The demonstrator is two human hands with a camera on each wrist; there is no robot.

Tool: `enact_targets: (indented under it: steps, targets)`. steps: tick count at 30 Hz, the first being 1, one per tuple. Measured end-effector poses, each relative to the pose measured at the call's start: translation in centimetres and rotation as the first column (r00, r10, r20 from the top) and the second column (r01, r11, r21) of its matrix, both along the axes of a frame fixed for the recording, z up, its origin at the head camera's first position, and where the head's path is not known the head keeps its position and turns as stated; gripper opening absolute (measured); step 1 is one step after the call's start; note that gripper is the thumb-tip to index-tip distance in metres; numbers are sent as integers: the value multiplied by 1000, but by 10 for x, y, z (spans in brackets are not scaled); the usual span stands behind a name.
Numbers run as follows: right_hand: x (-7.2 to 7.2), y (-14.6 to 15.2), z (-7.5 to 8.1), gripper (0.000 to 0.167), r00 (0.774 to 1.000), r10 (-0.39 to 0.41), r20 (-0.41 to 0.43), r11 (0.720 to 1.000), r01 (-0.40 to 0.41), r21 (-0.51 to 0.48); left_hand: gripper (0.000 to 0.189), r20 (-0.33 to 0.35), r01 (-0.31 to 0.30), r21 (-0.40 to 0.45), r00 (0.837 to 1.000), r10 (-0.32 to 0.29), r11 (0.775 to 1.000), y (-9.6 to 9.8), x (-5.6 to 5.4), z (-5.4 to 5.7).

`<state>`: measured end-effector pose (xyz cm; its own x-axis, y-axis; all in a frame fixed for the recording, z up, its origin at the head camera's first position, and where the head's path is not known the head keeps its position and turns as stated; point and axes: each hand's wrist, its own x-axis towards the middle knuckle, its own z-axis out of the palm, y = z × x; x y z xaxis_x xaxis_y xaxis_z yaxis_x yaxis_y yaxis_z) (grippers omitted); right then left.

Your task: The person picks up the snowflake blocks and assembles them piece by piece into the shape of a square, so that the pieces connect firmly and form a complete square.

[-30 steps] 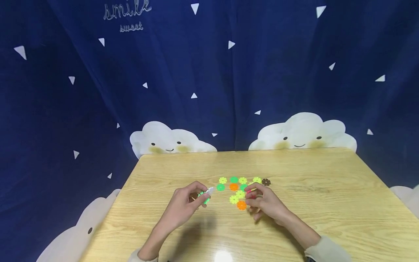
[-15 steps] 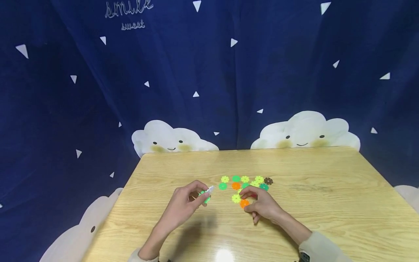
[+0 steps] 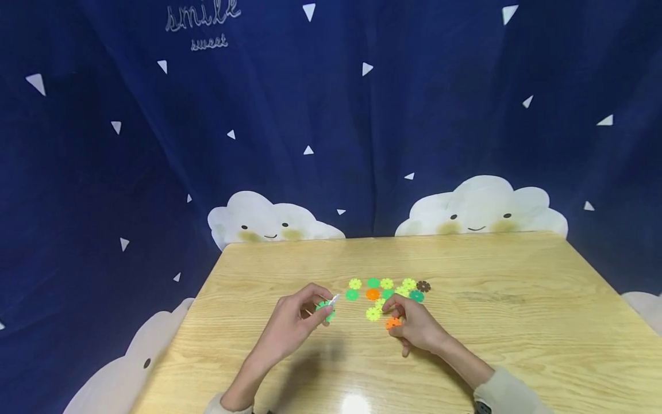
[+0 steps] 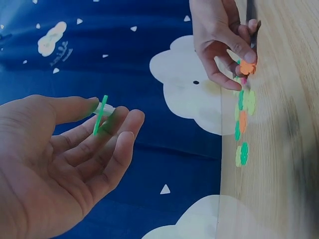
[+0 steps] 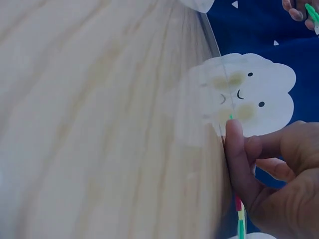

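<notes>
In the head view my left hand (image 3: 292,321) pinches a white notched snowflake disc (image 3: 334,299) joined crosswise to a green one (image 3: 326,311). The left wrist view shows the green disc (image 4: 100,115) edge-on, with the thumb against the white disc (image 4: 104,109). To the right, low over the table, my right hand (image 3: 418,326) pinches an orange snowflake disc (image 3: 392,323) at its thumb tip. That orange disc (image 4: 247,67) looks tilted up in the left wrist view. A red disc (image 3: 397,311) is partly hidden beneath the right fingers.
Several flat discs lie beyond the hands on the wooden table (image 3: 517,322): yellow (image 3: 373,314), green (image 3: 352,294), another orange (image 3: 372,294), teal (image 3: 416,295) and brown (image 3: 423,286). A blue curtain (image 3: 289,115) hangs behind the table's far edge.
My right hand has come down to the near orange disc, which has shifted slightly right and tilted. The teal disc has come into view. My left hand stays put, turning the joined discs slightly.
</notes>
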<state>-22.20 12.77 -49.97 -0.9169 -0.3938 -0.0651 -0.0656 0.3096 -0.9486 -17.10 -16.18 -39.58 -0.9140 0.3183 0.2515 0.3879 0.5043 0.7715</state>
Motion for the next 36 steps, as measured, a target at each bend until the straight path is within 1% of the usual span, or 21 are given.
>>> enact_targets:
  steps: [5,8,11,16,20,23,26,30,36]
  targets:
    - [2,8,3,31,999,47,-21,999,-47,8,24,9,5,2,1000,-5,1000,4,0,1]
    - [1,13,4,27,996,86,-23,996,-86,2,26,17,10,-7,1000,-10,1000,6,1,1]
    - [0,18,6,23,992,126,-16,992,-127,-12,27,34,25,12,999,-25,1000,6,1,2]
    - [1,23,7,20,988,146,45,988,-143,-56,27,44,52,52,998,-55,997,7,2,2]
    - [4,25,9,19,985,155,71,984,-148,-98,27,39,63,53,997,-65,997,8,2,2]
    - [8,27,14,20,986,150,67,981,-141,-131,26,32,66,46,997,-67,997,9,2,2]
    - [12,30,21,27,989,134,68,978,-121,-169,25,33,67,44,997,-68,997,10,2,2]
    - [17,34,28,33,994,90,60,973,-75,-220,25,36,67,43,997,-69,997,11,1,2]
    - [21,37,36,34,998,34,46,954,-18,-300,25,42,80,50,996,-82,996,15,0,1]
